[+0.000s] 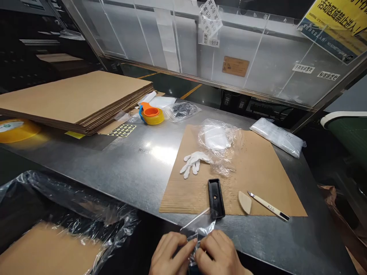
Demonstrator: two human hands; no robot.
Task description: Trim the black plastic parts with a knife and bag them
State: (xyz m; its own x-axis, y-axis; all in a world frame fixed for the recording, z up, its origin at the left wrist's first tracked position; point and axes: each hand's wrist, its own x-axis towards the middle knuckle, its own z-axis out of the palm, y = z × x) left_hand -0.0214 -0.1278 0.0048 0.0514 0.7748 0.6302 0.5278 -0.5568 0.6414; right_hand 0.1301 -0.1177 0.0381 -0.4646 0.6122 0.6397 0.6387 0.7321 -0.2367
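Observation:
Both hands meet at the table's front edge over a clear plastic bag [204, 229]. My left hand [173, 254] pinches one side of it, fingers bent. On the other side, my right hand [218, 252] is closed on the same bag. What lies inside the bag, if anything, is hidden by my fingers. Just beyond it sits a black rectangular plastic tray [216, 198] with a small hole. To its right are a beige wedge-shaped piece [244, 202] and a craft knife [268, 206] marked A26. A white glove [195, 163] lies farther back beside crumpled clear plastic [225, 164].
A cardboard sheet [258, 168] covers part of the metal table [137, 164]. Stacked cardboard [74, 95], a tape dispenser [151, 114] and a sticker sheet [122, 130] are at left. A bag-lined box [51, 248] stands at lower left. A plastic packet [278, 136] lies at right.

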